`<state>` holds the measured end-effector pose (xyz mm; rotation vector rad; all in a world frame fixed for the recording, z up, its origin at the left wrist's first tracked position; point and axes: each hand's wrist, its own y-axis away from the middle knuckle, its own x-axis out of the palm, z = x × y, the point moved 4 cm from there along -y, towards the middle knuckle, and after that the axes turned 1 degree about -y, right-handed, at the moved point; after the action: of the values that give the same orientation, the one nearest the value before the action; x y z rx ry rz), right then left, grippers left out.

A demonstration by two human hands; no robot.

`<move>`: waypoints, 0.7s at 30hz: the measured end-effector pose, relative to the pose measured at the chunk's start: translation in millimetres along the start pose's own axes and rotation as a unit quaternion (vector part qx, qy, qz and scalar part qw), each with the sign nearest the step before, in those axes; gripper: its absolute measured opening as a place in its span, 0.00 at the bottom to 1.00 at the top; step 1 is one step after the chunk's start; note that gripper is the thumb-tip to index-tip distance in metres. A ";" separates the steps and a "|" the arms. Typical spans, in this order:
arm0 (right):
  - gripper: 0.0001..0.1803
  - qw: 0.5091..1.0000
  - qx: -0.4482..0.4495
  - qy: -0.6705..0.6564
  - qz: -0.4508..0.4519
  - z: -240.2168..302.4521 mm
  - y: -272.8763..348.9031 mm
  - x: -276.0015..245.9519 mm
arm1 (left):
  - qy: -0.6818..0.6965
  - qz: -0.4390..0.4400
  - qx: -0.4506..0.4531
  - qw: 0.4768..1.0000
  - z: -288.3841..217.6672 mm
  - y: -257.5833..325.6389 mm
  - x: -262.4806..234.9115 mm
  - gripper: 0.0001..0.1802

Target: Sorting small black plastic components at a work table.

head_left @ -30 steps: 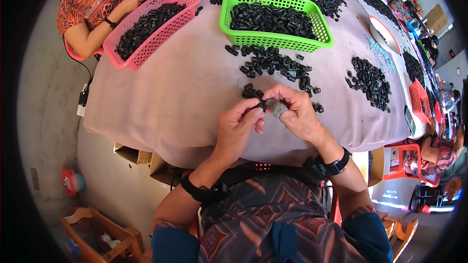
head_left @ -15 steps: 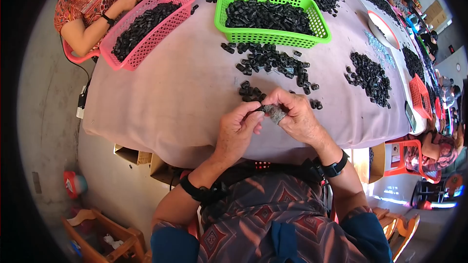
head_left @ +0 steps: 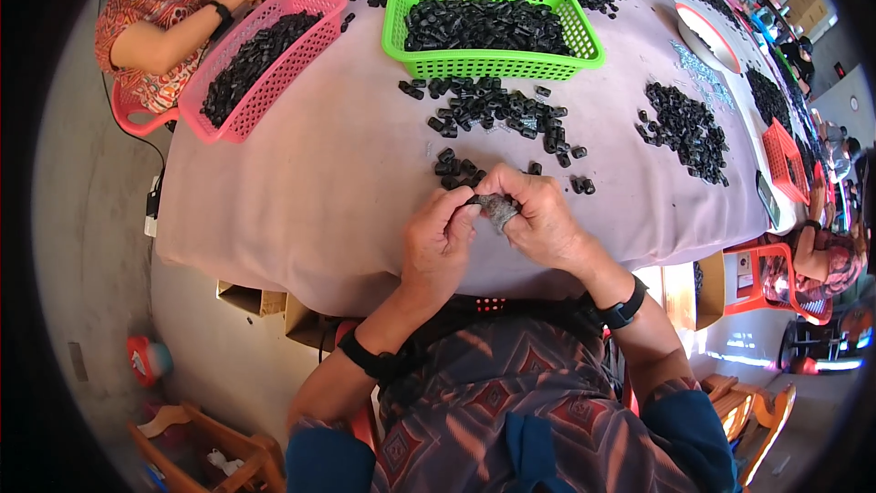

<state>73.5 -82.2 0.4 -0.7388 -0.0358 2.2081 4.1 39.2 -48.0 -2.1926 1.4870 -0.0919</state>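
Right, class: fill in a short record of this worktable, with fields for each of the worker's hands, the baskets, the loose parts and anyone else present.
Left hand: pinches one end of a small dark part
Right hand: grips the same part
Green basket: filled with black parts
Pink basket: black parts, beside a seated person
Loose parts: scattered on the table past the hands
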 end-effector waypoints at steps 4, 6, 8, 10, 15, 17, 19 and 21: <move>0.07 0.968 0.131 -0.195 0.086 -2.4 0.8 -10.7 | 0.177 0.053 -0.123 0.975 -6.6 -2.5 0.4 0.10; 0.05 0.950 0.162 -0.248 0.102 -0.8 0.1 -16.3 | 0.237 0.085 -0.169 0.953 -10.4 -2.1 2.8 0.10; 0.03 0.927 0.191 -0.301 0.118 -3.3 1.1 -17.5 | 0.268 0.088 -0.204 0.937 -13.0 -0.8 4.9 0.09; 0.07 0.878 0.253 -0.376 0.155 -8.3 5.1 -14.9 | 0.281 0.103 -0.163 0.940 -12.4 -2.1 4.2 0.10; 0.15 0.849 0.287 -0.417 0.153 -9.4 12.9 0.6 | 0.242 0.098 -0.038 0.965 -21.3 -8.1 -3.8 0.10; 0.21 0.843 0.306 -0.421 0.136 -16.1 19.3 10.6 | 0.230 0.126 -0.025 0.965 -24.3 -8.2 -3.2 0.10; 0.21 0.838 0.249 -0.458 0.161 -21.8 19.8 16.6 | 0.244 0.141 -0.028 0.959 -24.3 -7.4 -2.1 0.10; 0.21 0.828 0.193 -0.493 0.185 -16.8 20.2 19.3 | 0.260 0.156 -0.031 0.952 -25.0 -6.2 -0.4 0.10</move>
<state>58.5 -86.1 -28.2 0.7266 0.0432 2.6067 1.3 32.5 -23.4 -2.0390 2.1298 -0.5588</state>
